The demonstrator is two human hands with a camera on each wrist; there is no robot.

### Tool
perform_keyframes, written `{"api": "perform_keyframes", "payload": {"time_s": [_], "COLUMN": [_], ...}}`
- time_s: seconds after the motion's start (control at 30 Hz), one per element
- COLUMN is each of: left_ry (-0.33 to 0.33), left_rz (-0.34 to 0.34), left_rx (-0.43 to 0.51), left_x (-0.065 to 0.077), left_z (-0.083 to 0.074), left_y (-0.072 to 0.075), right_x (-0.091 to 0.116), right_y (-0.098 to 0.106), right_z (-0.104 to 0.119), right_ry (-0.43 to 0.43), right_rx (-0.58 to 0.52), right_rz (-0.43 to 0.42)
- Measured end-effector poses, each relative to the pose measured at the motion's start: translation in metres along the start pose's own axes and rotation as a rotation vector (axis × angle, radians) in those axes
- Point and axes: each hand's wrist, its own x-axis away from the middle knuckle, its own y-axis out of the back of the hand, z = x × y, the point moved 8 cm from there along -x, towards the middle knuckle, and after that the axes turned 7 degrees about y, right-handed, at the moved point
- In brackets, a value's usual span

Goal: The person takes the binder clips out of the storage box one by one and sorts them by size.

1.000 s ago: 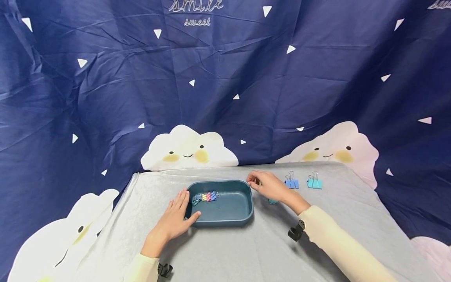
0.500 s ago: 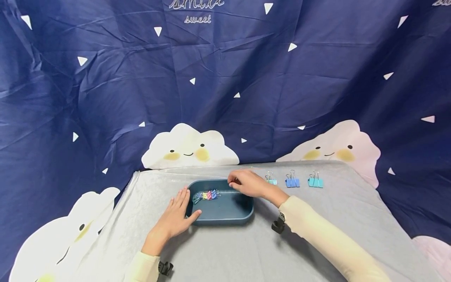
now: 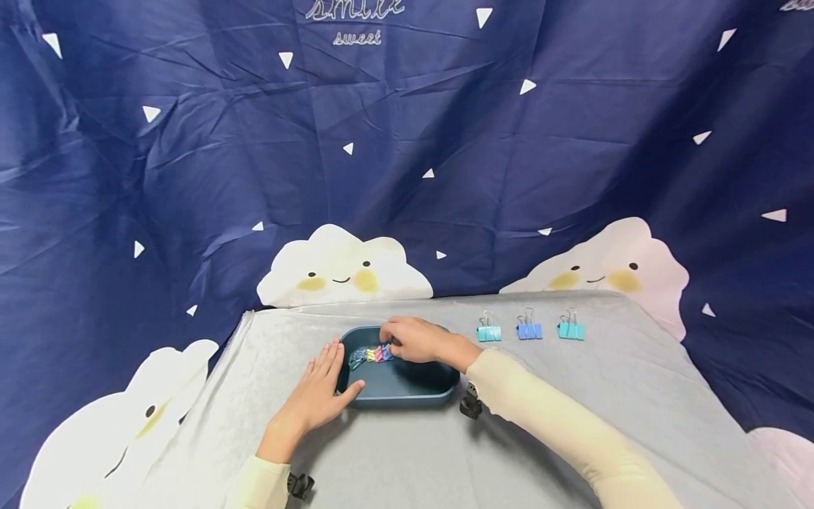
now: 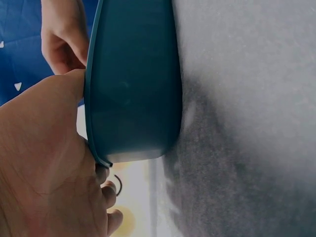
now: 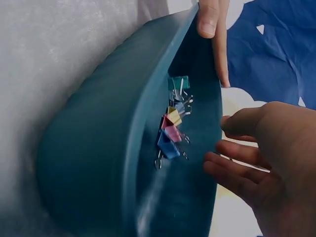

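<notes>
A dark teal rectangular box (image 3: 402, 402) stands on the cloth-covered table. Inside its left part lies a row of several small binder clips (image 5: 170, 129) in green, blue, yellow and pink. My left hand (image 3: 314, 393) rests on the box's left end, fingers straight along the rim and thumb over the near edge. My right hand (image 3: 416, 341) is above the box, just right of the small clips. In the right wrist view its fingers are loosely bent, with nothing between them and apart from the clips. From the head its fingertips partly cover the blue end of the row.
To the right of the box, three larger binder clips stand in a row at the back: a light teal clip (image 3: 489, 332), a blue clip (image 3: 529, 330) and a teal clip (image 3: 571, 330). Behind the grey table (image 3: 407, 459) hangs a dark blue curtain (image 3: 407, 106) with clouds.
My right hand has moved left from the box's right rim to above the small clips, uncovering the light teal clip. My left hand and the box have stayed in place.
</notes>
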Motion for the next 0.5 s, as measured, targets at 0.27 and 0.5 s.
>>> {"api": "perform_keyframes", "payload": {"time_s": [0.27,0.5], "left_ry": [-0.006,0.0], "left_rz": [-0.009,0.005], "left_rx": [0.016,0.009], "left_x": [0.002,0.002], "left_z": [-0.001,-0.002], "left_y": [0.002,0.003], "right_x": [-0.016,-0.014], "right_y": [-0.024,-0.042], "right_z": [0.003,0.004], "right_ry": [-0.024,0.011], "right_rx": [0.083,0.181], "right_rz": [0.176,0.305]}}
